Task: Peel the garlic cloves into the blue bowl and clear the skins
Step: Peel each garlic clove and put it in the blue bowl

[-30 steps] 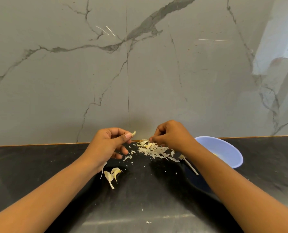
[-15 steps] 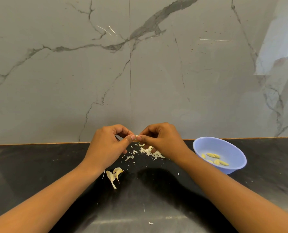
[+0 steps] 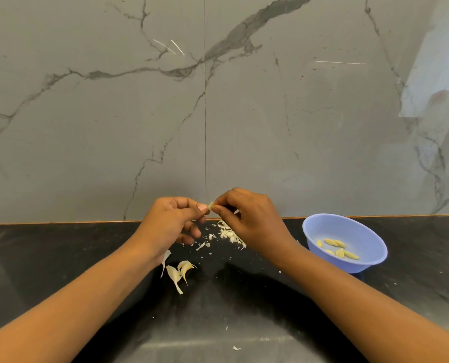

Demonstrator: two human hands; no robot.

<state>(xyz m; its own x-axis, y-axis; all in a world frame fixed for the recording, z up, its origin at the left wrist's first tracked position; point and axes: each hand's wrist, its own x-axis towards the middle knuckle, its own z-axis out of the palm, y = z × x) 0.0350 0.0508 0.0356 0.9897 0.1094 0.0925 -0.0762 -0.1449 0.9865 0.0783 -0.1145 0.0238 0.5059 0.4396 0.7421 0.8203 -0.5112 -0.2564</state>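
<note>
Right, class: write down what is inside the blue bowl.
About six peeled garlic cloves lie on the floor of the blue bowl. Its near wall hides a strip of that floor.

Left hand [image 3: 171,221], right hand [image 3: 249,218]: raised, fingertips meeting.
Thumb and forefinger of each pinching one garlic clove [image 3: 210,204]; forearms converging.

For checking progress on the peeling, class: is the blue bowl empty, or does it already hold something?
Not empty. The blue bowl stands upright, and several peeled cloves lie on its floor. It is far from full.
</note>
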